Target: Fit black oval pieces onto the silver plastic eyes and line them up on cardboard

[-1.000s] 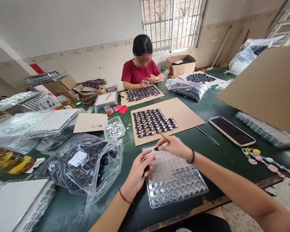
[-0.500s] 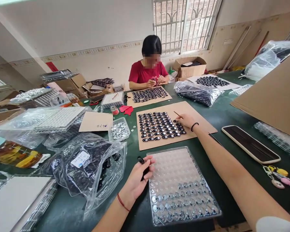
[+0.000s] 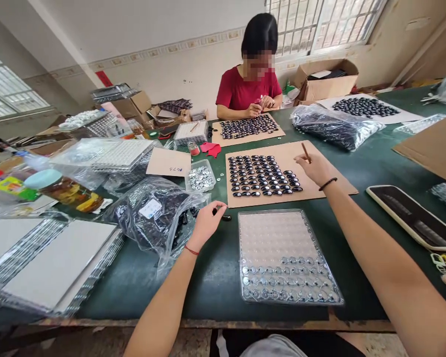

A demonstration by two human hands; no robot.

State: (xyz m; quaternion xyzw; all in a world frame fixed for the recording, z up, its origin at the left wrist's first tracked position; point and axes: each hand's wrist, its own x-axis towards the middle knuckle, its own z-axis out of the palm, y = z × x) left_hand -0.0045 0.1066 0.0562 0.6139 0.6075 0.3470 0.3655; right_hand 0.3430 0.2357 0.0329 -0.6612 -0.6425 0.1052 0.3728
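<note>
My left hand (image 3: 207, 224) is closed in a pinch beside the opened plastic bag (image 3: 134, 206) of black parts. Between its fingertips is a small black oval piece (image 3: 227, 217) with a dark loop end, low over the green table. My right hand (image 3: 314, 166) grips a thin brown stick (image 3: 306, 151), tilted upward, whose kind I cannot make out. That hand is above the cardboard sheet (image 3: 330, 186), right of rows of black oval pieces (image 3: 260, 173) with pale shiny spots. In front lies a clear blister tray (image 3: 275, 230), its nearest rows showing round shapes.
A clear tub of small silvery discs (image 3: 200, 177) stands left of the cardboard. Across the table, a person in a red shirt (image 3: 250, 89) works over another cardboard sheet. Stacked trays (image 3: 59, 267) lie at left; a dark, pale-edged case (image 3: 412, 213) lies at right.
My left hand has moved away from the tray toward the bag, and the black piece now projects past its fingertips. My right hand has lifted off the rows, its stick more upright. The view has shifted.
</note>
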